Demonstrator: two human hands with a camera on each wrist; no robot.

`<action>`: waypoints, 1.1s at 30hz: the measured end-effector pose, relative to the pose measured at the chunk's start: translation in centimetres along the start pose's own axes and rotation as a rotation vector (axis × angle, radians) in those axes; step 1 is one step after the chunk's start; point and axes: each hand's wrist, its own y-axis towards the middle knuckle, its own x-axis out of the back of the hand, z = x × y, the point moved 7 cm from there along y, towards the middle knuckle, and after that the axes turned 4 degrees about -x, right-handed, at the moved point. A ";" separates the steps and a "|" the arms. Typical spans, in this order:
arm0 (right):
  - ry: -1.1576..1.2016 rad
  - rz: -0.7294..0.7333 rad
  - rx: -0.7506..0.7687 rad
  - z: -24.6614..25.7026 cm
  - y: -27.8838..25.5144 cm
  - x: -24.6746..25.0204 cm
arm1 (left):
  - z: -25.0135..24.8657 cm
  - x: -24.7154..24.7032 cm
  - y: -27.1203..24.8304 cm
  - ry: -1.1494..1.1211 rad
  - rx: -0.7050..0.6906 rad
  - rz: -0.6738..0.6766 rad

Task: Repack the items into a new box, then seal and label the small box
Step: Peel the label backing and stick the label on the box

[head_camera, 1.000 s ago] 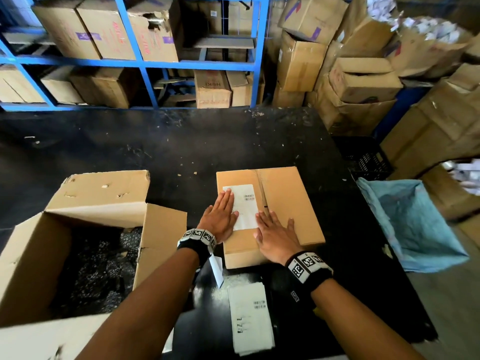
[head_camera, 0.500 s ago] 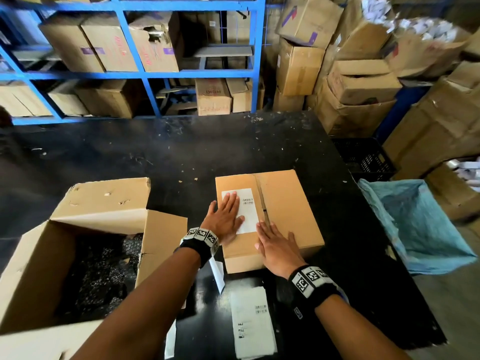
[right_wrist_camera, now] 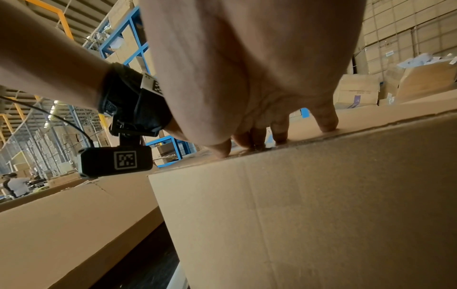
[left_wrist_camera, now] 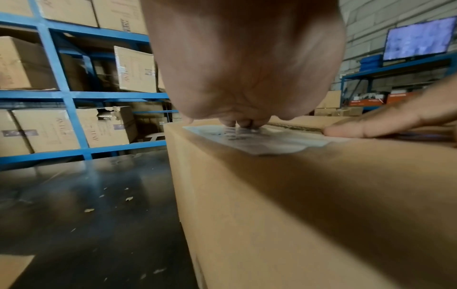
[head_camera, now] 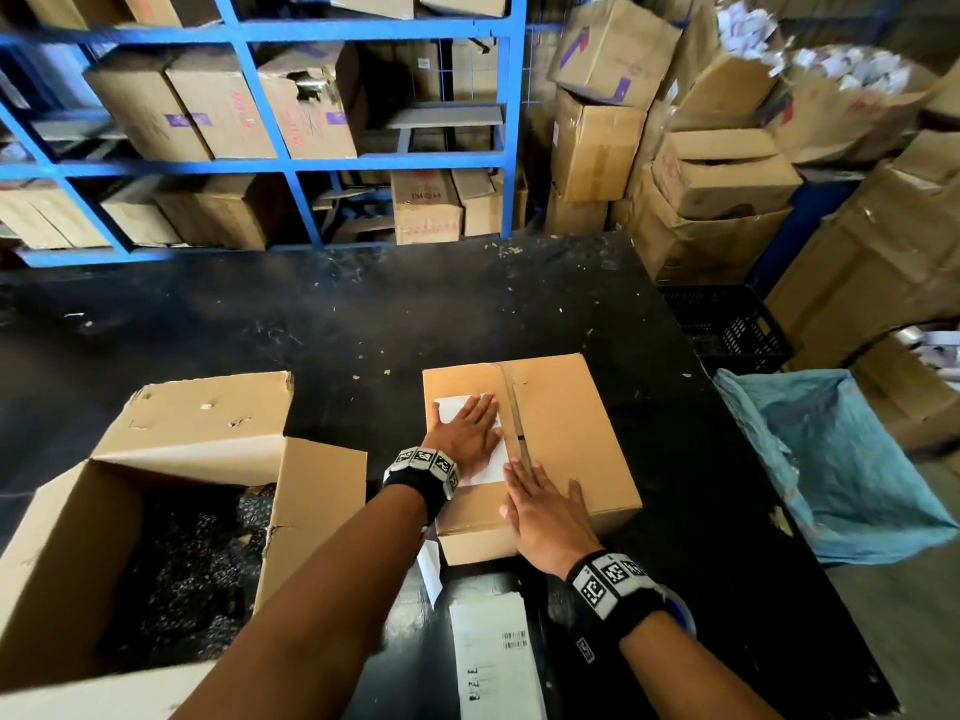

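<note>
The small closed brown cardboard box point(head_camera: 530, 454) is seen on the black worktable point(head_camera: 363, 330), just right of the table's centre. The white rectangular paper label point(head_camera: 491, 462) lies on the box top's left half, beside the centre seam.

A change from a second ago is noted — the left hand point(head_camera: 467, 431) has been slid toward 12 o'clock along the label, so that the printed end seen earlier is now covered and only the label's edges show around the hand. The fingers are held straight and close together, flat on the paper; nothing is gripped. In the left wrist view the fingertips point(left_wrist_camera: 243, 123) are pressed onto the label surface.

The right hand point(head_camera: 545, 517) is kept flat at the box's 6 o'clock end, fingers straight and slightly spread, bracing the top — it has barely been moved.

From this the label is judged to be in its final smoothing pass, with sealing apparently already done; whether the far edge is fully stuck cannot be told.

At 9 o'clock the large open brown cardboard carton point(head_camera: 156, 517) is left standing, and a loose white printed sheet point(head_camera: 493, 662) lies at 6 o'clock.
</note>
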 end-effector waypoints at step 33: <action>-0.052 0.018 -0.019 0.0 0.2 -0.7 | 1.3 -5.0 -14.2 -0.047 -0.053 -0.082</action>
